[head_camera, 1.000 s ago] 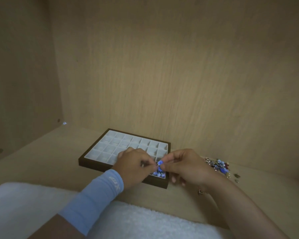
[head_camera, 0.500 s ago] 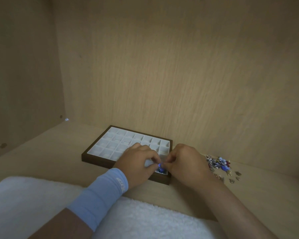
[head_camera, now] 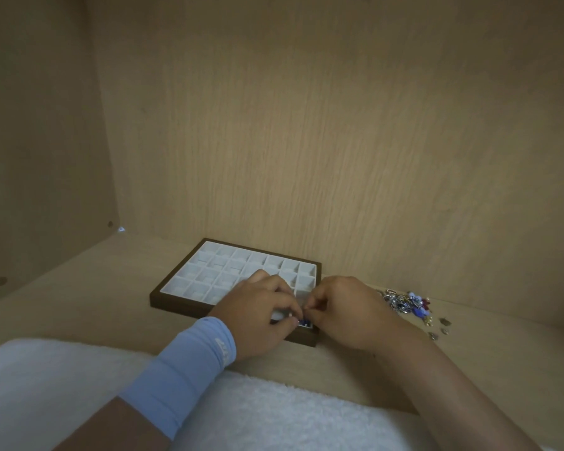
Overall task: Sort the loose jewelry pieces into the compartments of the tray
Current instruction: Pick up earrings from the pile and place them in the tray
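On a pale wood shelf (head_camera: 79, 304), your left hand (head_camera: 258, 315) and right hand (head_camera: 345, 312) meet with curled fingers over the near right corner compartment of the tray (head_camera: 183, 308), where a blue jewelry piece (head_camera: 304, 323) lies at your fingertips; whether either hand pinches it cannot be told.

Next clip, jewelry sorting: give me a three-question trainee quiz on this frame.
1. True or false: the loose jewelry pile lies left of the tray.
2. Over which tray corner do the left hand and right hand meet? A far left; B near right; C far right.
3. Fill in: the left forearm wears a light ____ sleeve.
Key: 1 false; 2 B; 3 blue.
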The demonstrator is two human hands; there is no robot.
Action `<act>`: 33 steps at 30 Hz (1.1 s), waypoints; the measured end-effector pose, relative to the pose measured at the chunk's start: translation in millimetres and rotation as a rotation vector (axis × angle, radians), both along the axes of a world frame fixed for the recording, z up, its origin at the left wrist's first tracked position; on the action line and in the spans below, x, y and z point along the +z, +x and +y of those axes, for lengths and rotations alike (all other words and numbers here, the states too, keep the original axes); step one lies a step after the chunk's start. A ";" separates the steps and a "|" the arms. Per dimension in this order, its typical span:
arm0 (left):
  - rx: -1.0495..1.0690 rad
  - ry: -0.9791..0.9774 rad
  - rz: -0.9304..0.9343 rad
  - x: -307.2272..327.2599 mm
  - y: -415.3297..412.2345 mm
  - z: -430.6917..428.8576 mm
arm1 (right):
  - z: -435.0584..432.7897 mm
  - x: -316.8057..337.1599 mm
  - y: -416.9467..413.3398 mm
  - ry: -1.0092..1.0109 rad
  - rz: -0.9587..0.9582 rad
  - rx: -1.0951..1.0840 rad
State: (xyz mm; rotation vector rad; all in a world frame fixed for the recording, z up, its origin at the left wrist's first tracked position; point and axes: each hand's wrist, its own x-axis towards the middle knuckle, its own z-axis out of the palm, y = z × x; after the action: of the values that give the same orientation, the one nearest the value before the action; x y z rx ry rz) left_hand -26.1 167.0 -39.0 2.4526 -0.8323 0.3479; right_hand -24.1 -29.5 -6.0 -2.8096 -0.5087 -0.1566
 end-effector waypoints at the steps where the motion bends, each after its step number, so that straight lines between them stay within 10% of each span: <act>1: 0.002 0.011 -0.002 -0.2 0.2 0.0 | -1.0 1.8 0.5 0.005 0.057 0.005; 11: 0.031 0.004 0.106 3.1 0.5 6.8 | -2.5 10.0 -2.4 0.138 -0.003 0.024; 18: 0.031 -0.092 0.073 -0.5 -1.1 3.3 | 21.1 9.7 -4.5 -0.261 -0.147 -0.125; 33: 0.089 -0.145 0.065 -2.3 0.3 -1.2 | 4.7 4.3 -1.0 -0.015 0.027 0.018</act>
State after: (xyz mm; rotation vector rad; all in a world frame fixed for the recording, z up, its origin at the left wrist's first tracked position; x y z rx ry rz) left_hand -25.8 165.8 -41.4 2.3568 -0.6487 0.3463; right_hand -25.1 -24.8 -1.7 -2.8166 -0.5311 -0.1118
